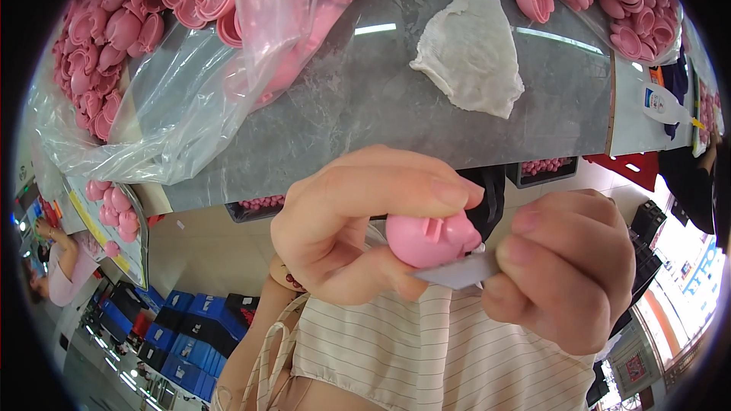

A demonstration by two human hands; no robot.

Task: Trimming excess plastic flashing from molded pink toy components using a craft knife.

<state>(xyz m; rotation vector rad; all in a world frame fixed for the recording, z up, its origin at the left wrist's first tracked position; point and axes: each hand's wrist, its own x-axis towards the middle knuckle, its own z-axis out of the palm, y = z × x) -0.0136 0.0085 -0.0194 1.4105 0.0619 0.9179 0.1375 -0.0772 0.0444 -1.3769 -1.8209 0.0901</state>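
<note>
My left hand (343, 217) grips a small round pink plastic pig (415, 242) between thumb and fingers, held up in front of my body near the table's front edge. My right hand (567, 270) is closed on a thin, flat grey blade (461, 272) with a pointed tip. The blade lies along the underside of the pig, its tip close to my left thumb. Whether its edge touches the plastic I cannot tell. Part of the blade is hidden inside my right fingers.
On the grey table (343, 99) lies a crumpled white cloth (472, 53). A clear plastic bag (183, 106) with many pink parts spreads at the left. Another heap of pink shells (636, 11) fills the far right, near a white bottle (665, 105). Blue bins (190, 350) stand lower left.
</note>
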